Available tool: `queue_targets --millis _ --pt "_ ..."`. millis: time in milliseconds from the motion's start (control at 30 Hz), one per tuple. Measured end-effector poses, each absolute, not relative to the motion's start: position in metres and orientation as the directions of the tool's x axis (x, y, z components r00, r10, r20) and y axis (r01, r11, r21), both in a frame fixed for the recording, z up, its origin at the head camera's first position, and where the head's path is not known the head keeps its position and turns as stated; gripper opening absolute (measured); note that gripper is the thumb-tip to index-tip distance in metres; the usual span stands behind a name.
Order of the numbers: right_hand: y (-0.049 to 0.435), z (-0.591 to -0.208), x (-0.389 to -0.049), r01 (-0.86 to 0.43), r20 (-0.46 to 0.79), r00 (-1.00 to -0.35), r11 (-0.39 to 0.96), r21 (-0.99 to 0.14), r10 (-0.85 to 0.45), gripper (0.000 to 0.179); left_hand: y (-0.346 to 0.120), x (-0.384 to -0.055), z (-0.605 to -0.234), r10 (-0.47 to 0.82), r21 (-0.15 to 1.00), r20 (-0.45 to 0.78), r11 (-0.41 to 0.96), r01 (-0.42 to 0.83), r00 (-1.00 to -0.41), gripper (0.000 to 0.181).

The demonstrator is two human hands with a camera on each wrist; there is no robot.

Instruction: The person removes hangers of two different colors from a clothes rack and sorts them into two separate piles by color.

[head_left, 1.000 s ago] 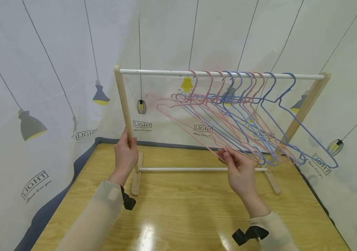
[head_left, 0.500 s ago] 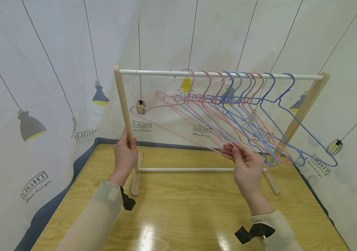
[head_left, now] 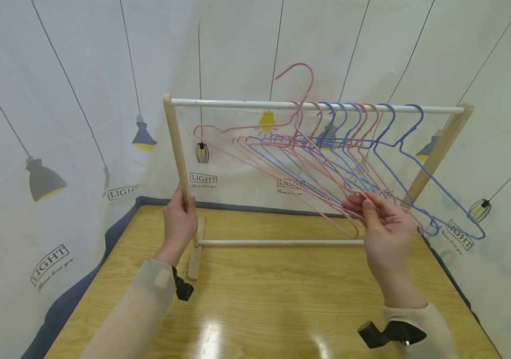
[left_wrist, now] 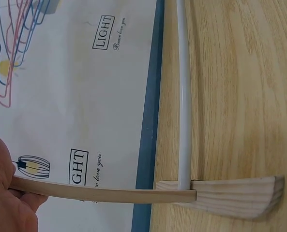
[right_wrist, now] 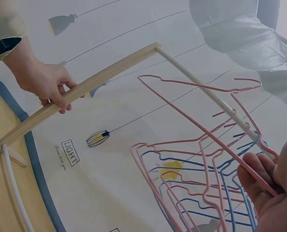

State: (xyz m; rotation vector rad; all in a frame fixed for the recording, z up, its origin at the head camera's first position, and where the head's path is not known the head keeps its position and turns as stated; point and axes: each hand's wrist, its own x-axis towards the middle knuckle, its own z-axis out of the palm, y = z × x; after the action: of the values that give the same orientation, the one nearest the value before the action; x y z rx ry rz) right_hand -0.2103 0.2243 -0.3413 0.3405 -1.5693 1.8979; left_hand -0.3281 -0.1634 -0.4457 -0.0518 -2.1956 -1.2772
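My right hand (head_left: 385,229) pinches one lower corner of a pink wire hanger (head_left: 300,64). That hanger is off the rail (head_left: 228,103); its hook stands above it in the head view, and its far corner points left. My left hand (head_left: 180,219) grips the left wooden upright (head_left: 176,144) of the rack, and the left wrist view shows fingers wrapped around this post. Several pink and blue hangers (head_left: 441,184) hang from the rail, crowded toward the right. In the right wrist view the held hanger (right_wrist: 211,135) crosses in front of the others.
The rack stands on a wooden table (head_left: 255,299), with a lower white bar (head_left: 277,242) and wooden feet (left_wrist: 240,195). Behind it hangs a pale cloth (head_left: 80,164) printed with lamps. The right upright (head_left: 439,149) is partly behind blue hangers.
My right hand has moved right and lifted the leftmost pink hanger, whose hook has come off the rail and risen above it. The left hand stays on the upright.
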Motion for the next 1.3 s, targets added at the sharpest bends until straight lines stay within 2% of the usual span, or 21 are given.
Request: queue_targets --millis 200,433,633,867,1000,1300 --pt "0.245 -0.336 -0.191 -0.526 0.471 -0.84 -0.188 -0.83 0.269 0.028 -0.164 -0.327 -0.445 -0.25 0.776 0.515 0.542 0.323 -0.82 0.049" --pt "0.28 -0.349 -0.175 -0.426 0.437 -0.899 -0.315 -0.848 0.038 0.029 -0.165 -0.329 -0.445 -0.248 0.762 0.533 0.556 0.332 -0.809 0.05" --pt "0.311 -0.371 -0.164 -0.243 0.292 -0.944 -0.274 -0.931 -0.157 0.029 -0.165 -0.327 -0.443 -0.232 0.767 0.525 0.546 0.337 -0.819 0.047" --pt "0.333 -0.42 -0.151 -0.086 0.177 -0.941 -0.303 -0.949 -0.29 0.037 -0.165 -0.326 -0.443 -0.225 0.757 0.543 0.549 0.355 -0.809 0.043" --pt "0.342 -0.445 -0.142 0.023 0.067 -0.947 -0.275 -0.961 -0.313 0.037 -0.164 -0.326 -0.443 -0.23 0.774 0.523 0.531 0.345 -0.82 0.043" --pt "0.348 -0.5 -0.135 0.256 -0.088 -0.879 -0.308 -0.917 -0.468 0.04 -0.165 -0.325 -0.443 -0.223 0.782 0.508 0.525 0.336 -0.832 0.048"
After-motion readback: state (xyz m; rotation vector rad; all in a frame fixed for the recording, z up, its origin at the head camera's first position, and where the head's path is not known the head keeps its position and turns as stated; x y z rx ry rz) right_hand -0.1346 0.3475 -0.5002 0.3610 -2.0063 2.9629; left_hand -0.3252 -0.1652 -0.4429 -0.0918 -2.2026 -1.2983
